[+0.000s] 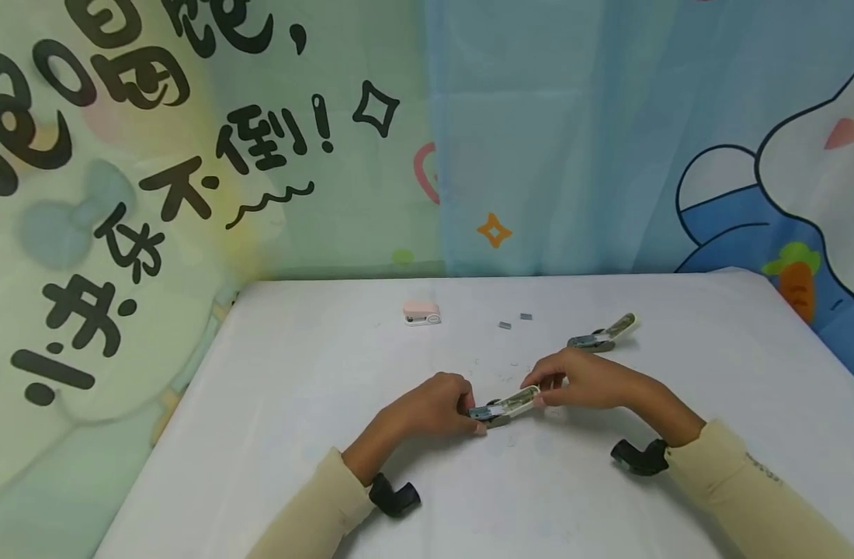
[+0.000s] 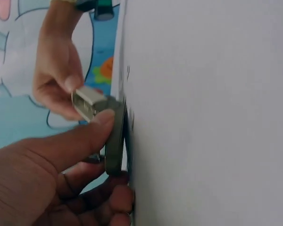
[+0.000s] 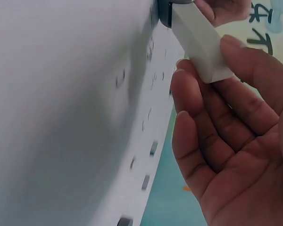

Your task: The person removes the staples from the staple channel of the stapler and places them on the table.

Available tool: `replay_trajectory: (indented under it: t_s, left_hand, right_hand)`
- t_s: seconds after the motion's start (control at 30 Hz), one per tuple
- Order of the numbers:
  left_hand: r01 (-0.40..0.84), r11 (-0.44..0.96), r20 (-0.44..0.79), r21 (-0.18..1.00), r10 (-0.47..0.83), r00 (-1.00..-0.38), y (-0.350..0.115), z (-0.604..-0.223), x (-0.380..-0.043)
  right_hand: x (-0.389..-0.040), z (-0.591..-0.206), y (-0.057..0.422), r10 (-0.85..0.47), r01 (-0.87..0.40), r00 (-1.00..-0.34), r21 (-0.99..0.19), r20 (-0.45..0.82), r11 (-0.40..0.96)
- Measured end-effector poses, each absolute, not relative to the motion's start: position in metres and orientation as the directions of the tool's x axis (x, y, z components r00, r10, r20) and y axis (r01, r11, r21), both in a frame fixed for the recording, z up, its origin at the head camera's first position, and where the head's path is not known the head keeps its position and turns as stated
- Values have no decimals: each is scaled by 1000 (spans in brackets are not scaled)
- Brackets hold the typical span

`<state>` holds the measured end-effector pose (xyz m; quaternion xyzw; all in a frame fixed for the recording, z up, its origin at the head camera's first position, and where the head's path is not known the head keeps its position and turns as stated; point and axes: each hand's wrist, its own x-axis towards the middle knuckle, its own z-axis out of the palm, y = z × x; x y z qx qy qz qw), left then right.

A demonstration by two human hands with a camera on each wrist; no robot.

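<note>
Between the two hands an opened stapler (image 1: 505, 407) lies low over the white table, its pale top arm swung away from the dark base. My left hand (image 1: 437, 407) pinches the base end; in the left wrist view its thumb (image 2: 101, 122) presses on the dark grey base (image 2: 114, 146). The right hand (image 1: 588, 379) holds the other end. In the right wrist view the thumb lies on one side of the white arm (image 3: 200, 44) and the fingers (image 3: 186, 89) on the other. The stapler's inside is mostly hidden there.
Behind the right hand lies a second opened stapler (image 1: 604, 334). A small pink stapler (image 1: 421, 312) stands toward the table's back. Two short staple strips (image 1: 505, 325) lie between them, and loose staples are scattered nearby. A printed curtain (image 1: 539, 140) hangs behind the table (image 1: 315, 334).
</note>
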<state>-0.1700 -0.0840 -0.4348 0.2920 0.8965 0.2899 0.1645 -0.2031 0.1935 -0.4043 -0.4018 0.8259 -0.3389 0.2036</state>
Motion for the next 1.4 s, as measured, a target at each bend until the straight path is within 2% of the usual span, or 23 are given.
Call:
replay_trajectory:
  t_s: [0.17,0.33,0.7,0.9,1.03,1.17,1.4]
  left_hand:
    - [529,693,-41,490,624,-780,-55,-428,-172]
    - [585,714,-20,385,640,-768,-22,-427,-178]
    - [626,714,25,316,653,-757,36,-439,-199]
    - [628,738,6,248,647,-763,54,-440,-206]
    - [587,739,-44,331,633,-773,47,-441,-212]
    - [517,745,-40,422,585,-810,22,-434,-225]
    - [408,845,145,347,382,-913,-42,-421,-259]
  right_hand:
    - [-210,-400,218,-759,-529,-651,-698,-30,482]
    - [-208,-396,245,-699,-498,-715,-679,-32,540]
    - [-192,-395,292,-542,-408,-839,-593,-57,694]
    - [-192,-391,296,-533,-432,-845,-522,-52,736]
    - [-192,-383,285,-521,-466,-853,-461,7,756]
    - [-194,-371,258,-496,-507,-856,-435,147,744]
    - [-210,-383,190,-561,-602,-784,-544,264,585]
